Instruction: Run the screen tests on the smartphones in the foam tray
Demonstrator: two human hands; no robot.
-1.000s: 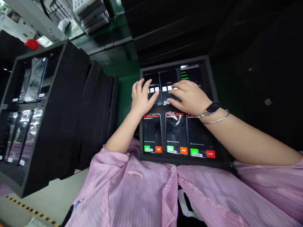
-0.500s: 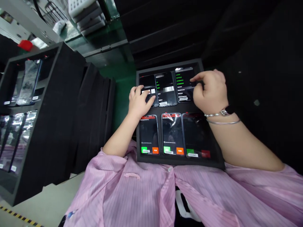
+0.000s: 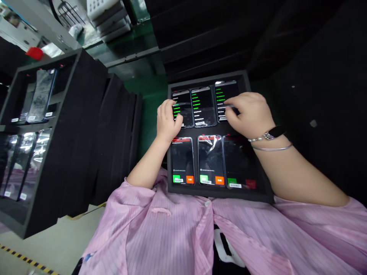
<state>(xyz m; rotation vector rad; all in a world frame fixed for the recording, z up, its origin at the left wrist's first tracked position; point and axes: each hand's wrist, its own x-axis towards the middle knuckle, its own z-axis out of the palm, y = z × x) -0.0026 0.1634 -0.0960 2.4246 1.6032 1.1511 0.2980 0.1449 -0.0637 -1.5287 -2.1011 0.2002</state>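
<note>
Bare right grip (image 3: pixel 252 114) is hovering at the right side of the far-right phone (image 3: pixel 228 89), index finger extending over the screen, thumb bending beneath it and the other fingers curling; it is holding nothing, and whether the fingertip is touching glass cannot be told. Left grip (image 3: pixel 168 122) is spreading loosely, also gripping nothing, with its fingertips overlapping the left edge of the far-left phone (image 3: pixel 185 109). Between the two, the far-middle phone (image 3: pixel 204 103) is lying uncovered, showing green and white lines of text.

All three are resting face up in the far row of a black tray (image 3: pixel 206 130). In the near row, the near-left phone (image 3: pixel 183 156) and near-middle phone (image 3: pixel 210 156) are displaying bright green and orange-red buttons, while the near-right phone (image 3: pixel 237 160) is glowing more dimly, below the right wrist.

The tray is sitting just beyond a pink striped garment (image 3: pixel 172 229). Off to the left, a black case (image 3: pixel 69 133) is holding more phones, and grey crates (image 3: pixel 111 23) are standing at far left.
</note>
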